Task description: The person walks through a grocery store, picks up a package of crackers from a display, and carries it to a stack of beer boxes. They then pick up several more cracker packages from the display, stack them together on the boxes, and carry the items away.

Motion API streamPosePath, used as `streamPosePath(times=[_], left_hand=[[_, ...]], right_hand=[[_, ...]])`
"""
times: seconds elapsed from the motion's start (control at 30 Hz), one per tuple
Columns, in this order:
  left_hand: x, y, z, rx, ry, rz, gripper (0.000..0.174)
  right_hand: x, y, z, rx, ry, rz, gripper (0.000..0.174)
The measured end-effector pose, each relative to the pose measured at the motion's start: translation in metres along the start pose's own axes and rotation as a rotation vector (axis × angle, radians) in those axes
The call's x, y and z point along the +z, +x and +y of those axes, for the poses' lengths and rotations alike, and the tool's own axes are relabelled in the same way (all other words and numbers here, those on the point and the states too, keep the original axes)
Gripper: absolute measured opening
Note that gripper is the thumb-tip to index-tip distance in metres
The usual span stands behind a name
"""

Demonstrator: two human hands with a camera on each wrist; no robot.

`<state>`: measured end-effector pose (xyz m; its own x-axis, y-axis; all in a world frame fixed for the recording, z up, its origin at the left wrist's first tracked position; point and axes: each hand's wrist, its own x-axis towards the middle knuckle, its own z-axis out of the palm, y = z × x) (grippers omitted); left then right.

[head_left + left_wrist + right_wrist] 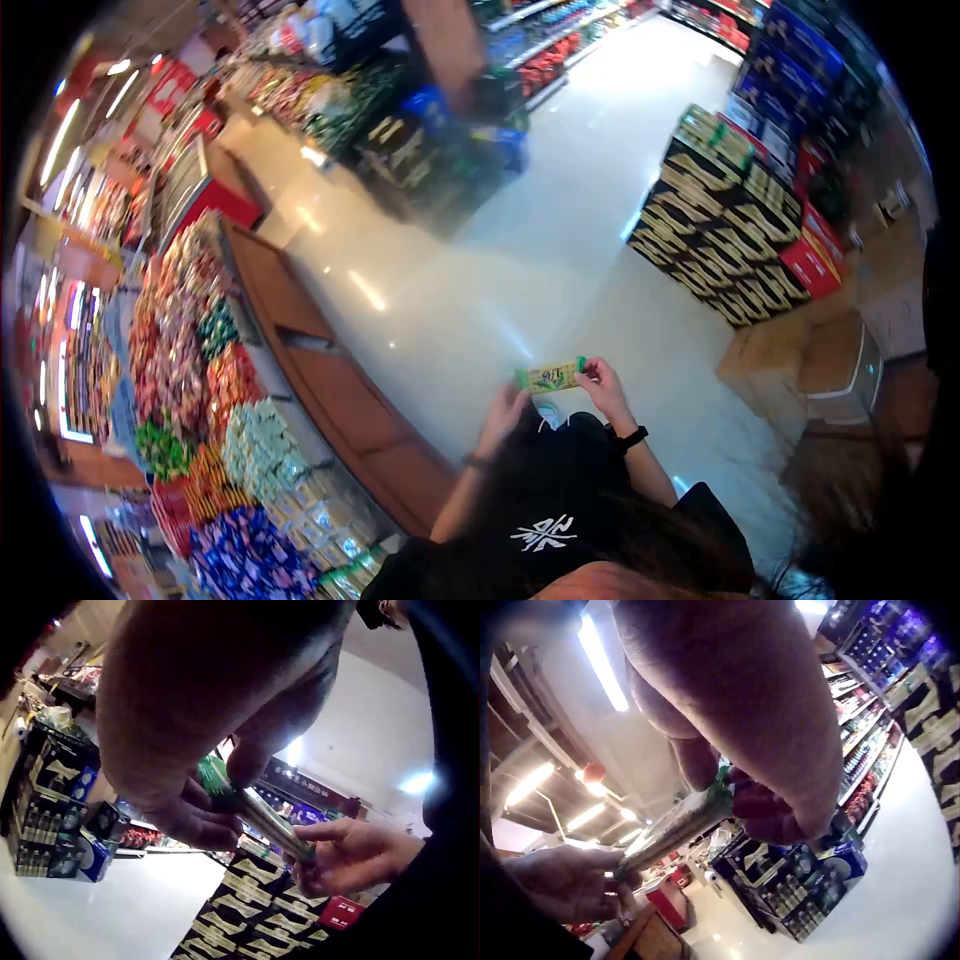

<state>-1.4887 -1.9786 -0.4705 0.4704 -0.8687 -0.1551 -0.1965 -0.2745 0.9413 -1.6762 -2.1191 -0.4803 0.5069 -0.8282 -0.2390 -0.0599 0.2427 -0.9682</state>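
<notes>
A small flat packet [553,377] with green ends and a pale yellow, printed middle is held level between both hands in front of the body. The left hand [503,415] pinches its left end; in the left wrist view thumb and fingers of the left hand [217,727] close on the green end of the packet [274,825]. At the other end, the right hand [605,390] grips the packet, and the right wrist view shows the right hand [742,727] with thumb and fingers round the green tip of the packet [679,825].
Along the left runs a curved brown-edged counter [350,400] heaped with wrapped goods [250,550]. Stacked black and gold cartons [710,235] stand at the right, with brown boxes [815,365] nearer. Shiny pale floor [450,290] lies between; another display [420,150] stands farther off.
</notes>
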Motion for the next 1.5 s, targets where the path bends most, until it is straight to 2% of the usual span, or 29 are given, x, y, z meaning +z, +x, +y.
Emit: streamPosePath(times=[0.03,0.07,0.17,0.27,0.37,0.47,0.57,0.67,0.77,0.87,0.97,1.07,1.17,1.27,1.37,1.5], left_hand=[[0.010,0.013,-0.014,0.010,0.009,-0.027,0.044],[0.017,0.027,-0.039,-0.142,-0.043,-0.132,0.047],[0.035,0.059,0.003,0.048,0.132,-0.164,0.046],[0.064,0.101,0.035,0.054,0.063,-0.253,0.043],[0.092,0.150,0.051,-0.063,0.103,-0.405,0.041],[0.130,0.209,0.038,0.002,0.023,-0.508,0.040],[0.160,0.259,0.076,0.002,0.042,-0.594,0.040],[0.190,0.306,0.106,0.102,0.036,-0.577,0.031],[0.220,0.345,0.137,0.045,-0.032,-0.559,0.030],[0.248,0.382,0.134,0.148,0.034,-0.518,0.036],[0.273,0.413,0.132,0.278,0.118,-0.522,0.034],[0.293,0.426,0.148,0.126,-0.019,-0.601,0.036],[0.312,0.444,0.156,0.165,-0.015,-0.628,0.043],[0.333,0.463,0.167,0.056,-0.025,-0.710,0.053],[0.363,0.491,0.179,0.003,-0.035,-0.807,0.060],[0.417,0.534,0.204,0.011,-0.204,-0.822,0.060]], right_hand=[[-0.007,-0.001,0.005,-0.031,0.008,0.045,0.016],[-0.014,0.000,0.008,-0.065,0.015,0.090,0.016],[-0.037,-0.004,0.001,0.016,0.087,0.196,0.018],[-0.065,0.009,0.002,-0.036,0.153,0.312,0.017],[-0.103,0.039,0.030,-0.060,0.021,0.437,0.015],[-0.134,0.067,0.012,0.009,0.231,0.535,0.014],[-0.166,0.099,-0.002,-0.019,0.228,0.622,0.013],[-0.198,0.137,-0.022,-0.127,0.155,0.623,0.012],[-0.222,0.175,-0.049,-0.088,0.149,0.706,0.012],[-0.238,0.204,-0.072,-0.090,0.188,0.767,0.013],[-0.252,0.226,-0.079,-0.174,0.121,0.826,0.015],[-0.271,0.243,-0.078,-0.088,0.116,0.862,0.018],[-0.289,0.264,-0.070,-0.121,0.218,0.951,0.017],[-0.319,0.287,-0.065,-0.109,0.179,0.956,0.017],[-0.354,0.314,-0.068,-0.193,0.190,0.998,0.016],[-0.413,0.352,-0.089,-0.189,0.192,0.941,0.023]])
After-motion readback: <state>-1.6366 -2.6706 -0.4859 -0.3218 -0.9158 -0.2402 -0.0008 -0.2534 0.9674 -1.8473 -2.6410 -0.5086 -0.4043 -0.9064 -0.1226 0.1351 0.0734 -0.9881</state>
